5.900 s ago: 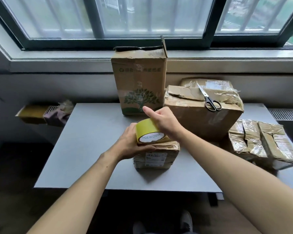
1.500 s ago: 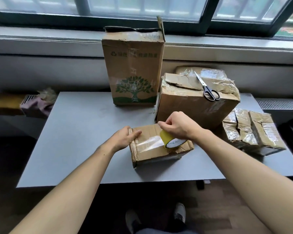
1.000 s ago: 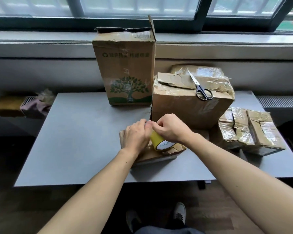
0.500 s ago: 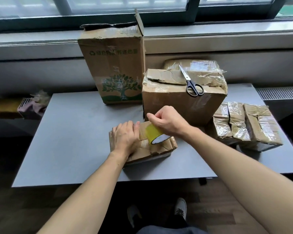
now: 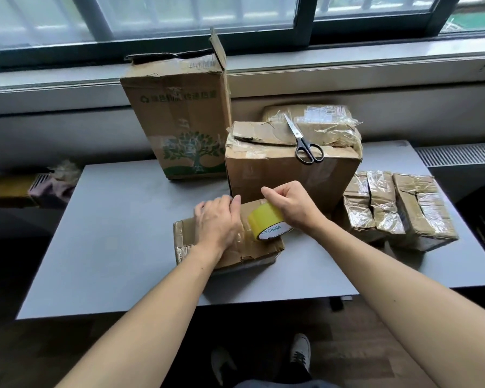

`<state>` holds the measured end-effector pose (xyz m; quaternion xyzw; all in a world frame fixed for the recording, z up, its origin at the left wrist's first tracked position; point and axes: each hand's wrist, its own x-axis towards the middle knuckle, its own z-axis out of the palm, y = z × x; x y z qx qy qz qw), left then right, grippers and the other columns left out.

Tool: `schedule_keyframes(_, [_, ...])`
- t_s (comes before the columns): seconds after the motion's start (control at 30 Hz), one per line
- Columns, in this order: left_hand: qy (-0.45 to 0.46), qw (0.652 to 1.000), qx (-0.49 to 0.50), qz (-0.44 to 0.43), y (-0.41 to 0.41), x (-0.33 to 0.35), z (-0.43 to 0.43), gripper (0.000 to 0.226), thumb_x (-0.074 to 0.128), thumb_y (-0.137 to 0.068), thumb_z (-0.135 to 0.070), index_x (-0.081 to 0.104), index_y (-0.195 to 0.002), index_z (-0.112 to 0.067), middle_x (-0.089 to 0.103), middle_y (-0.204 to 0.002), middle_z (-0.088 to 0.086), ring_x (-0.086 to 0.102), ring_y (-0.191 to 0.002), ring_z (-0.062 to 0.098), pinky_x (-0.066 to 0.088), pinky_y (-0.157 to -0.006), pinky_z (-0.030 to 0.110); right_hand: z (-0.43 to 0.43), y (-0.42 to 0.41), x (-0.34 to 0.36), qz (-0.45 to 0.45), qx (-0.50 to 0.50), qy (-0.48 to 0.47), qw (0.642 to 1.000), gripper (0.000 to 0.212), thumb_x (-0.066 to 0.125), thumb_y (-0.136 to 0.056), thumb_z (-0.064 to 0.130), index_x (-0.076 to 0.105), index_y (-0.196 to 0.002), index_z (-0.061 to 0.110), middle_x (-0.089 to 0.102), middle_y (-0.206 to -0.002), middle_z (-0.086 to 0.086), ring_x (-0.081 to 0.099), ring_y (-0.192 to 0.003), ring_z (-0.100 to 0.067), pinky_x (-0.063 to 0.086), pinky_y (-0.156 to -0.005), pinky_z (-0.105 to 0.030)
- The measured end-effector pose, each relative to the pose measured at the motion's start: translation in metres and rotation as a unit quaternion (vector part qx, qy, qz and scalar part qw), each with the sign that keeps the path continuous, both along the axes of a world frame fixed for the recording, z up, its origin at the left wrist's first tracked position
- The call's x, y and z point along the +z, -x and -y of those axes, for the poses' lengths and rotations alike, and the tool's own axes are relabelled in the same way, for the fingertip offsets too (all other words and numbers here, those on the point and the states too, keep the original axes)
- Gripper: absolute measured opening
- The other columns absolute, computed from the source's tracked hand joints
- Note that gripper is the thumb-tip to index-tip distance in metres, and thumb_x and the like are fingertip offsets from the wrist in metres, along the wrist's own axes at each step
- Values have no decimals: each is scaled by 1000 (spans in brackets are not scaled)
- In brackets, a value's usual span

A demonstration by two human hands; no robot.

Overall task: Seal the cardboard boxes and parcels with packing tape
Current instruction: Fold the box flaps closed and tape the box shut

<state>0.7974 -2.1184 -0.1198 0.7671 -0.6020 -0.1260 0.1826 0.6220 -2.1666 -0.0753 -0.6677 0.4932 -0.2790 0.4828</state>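
A small brown cardboard parcel (image 5: 252, 250) lies near the front middle of the grey table (image 5: 129, 236). My left hand (image 5: 217, 222) lies flat on its top, fingers together, pressing down. My right hand (image 5: 290, 204) grips a yellow roll of packing tape (image 5: 266, 221) tilted on the parcel's right part, right beside the left fingertips. Glossy clear tape shows on the parcel top between the hand and the roll.
A tall box with a green tree print (image 5: 179, 121) stands at the back, its top flap up. A bigger box (image 5: 280, 175) behind the parcel carries black-handled scissors (image 5: 305, 147). Taped parcels (image 5: 398, 208) lie at the right. A window sill runs behind.
My left hand moved from the parcel's left end onto its top and now presses flat. The roll stayed in my right hand, shifting over the parcel's right part. The view drifted.
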Motion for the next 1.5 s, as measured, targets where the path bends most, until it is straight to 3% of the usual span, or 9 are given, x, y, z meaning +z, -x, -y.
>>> schedule_keyframes(0.33, [20, 1000, -5, -21, 8, -27, 7, 67, 3, -94, -56, 57, -85, -18, 62, -88, 6, 52, -91, 28, 31, -90, 42, -15, -4, -23, 154, -113, -146, 971, 47, 66, -80, 46, 57, -69, 2, 39, -67, -11, 34, -56, -21, 25, -53, -30])
schedule_keyframes(0.5, [30, 999, -2, 15, 7, -34, 9, 48, 16, -100, -49, 50, -82, -20, 60, -85, 8, 50, -87, 29, 29, -85, 42, 5, -1, 18, -7, 3, 22, 1000, 58, 58, -97, 25, 30, -47, 15, 22, -49, -3, 20, -46, -14, 19, -47, -30])
schedule_keyframes(0.63, [52, 998, -4, 19, 8, -35, 11, 38, 24, -102, -45, 46, -81, -22, 58, -82, 6, 50, -85, 28, 27, -85, 41, 27, 27, 36, -222, 33, 160, 961, 58, 53, -95, 32, 34, -45, 9, 29, -44, -3, 31, -46, -22, 27, -49, -31])
schedule_keyframes(0.73, [46, 999, -5, 12, 8, -34, 12, 35, 26, -102, -44, 44, -81, -22, 58, -83, 6, 50, -85, 28, 27, -87, 41, 29, 44, 14, -295, 9, 158, 942, 57, 51, -96, 34, 41, -47, 6, 36, -43, -3, 40, -53, -30, 30, -55, -31])
schedule_keyframes(0.9, [27, 999, -16, 21, 7, -32, 10, 31, 36, -105, -41, 43, -82, -21, 51, -83, 0, 51, -89, 26, 27, -91, 40, 21, 53, -40, -259, -53, 77, 961, 61, 49, -100, 33, 43, -45, 8, 44, -43, -7, 48, -52, -34, 37, -55, -35])
schedule_keyframes(1.1, [-49, 999, -20, 9, 8, -19, 17, 44, 27, -102, -57, 52, -91, -22, 62, -102, 0, 51, -106, 22, 22, -102, 41, 15, 43, -65, -268, -15, 2, 963, 43, 33, -108, 23, 67, -106, -4, 67, -87, -23, 61, -90, -46, 50, -80, -48])
schedule_keyframes(1.23, [-112, 990, -65, 52, 34, -6, 34, 59, 29, -94, -70, 57, -111, -21, 63, -119, 2, 50, -118, 24, 23, -104, 45, 18, 43, -67, -265, -25, 0, 964, 53, 34, -107, 37, 59, -72, 7, 67, -81, -21, 62, -86, -41, 45, -72, -39])
schedule_keyframes(1.33, [-168, 983, -43, 64, 62, -3, 45, 78, 35, -84, -81, 52, -121, -16, 55, -129, 8, 44, -127, 29, 25, -104, 47, 16, 39, -69, -237, -40, -15, 971, 56, 37, -106, 40, 60, -66, 9, 69, -86, -23, 63, -86, -41, 45, -71, -38])
schedule_keyframes(1.5, [-178, 982, -25, 60, 74, -2, 47, 48, 50, -88, -44, 48, -122, -10, 48, -130, 12, 37, -127, 31, 24, -102, 47, 8, 49, -74, -141, -96, -48, 984, 61, 45, -104, 38, 51, -53, 4, 59, -59, -14, 55, -60, -29, 43, -63, -40])
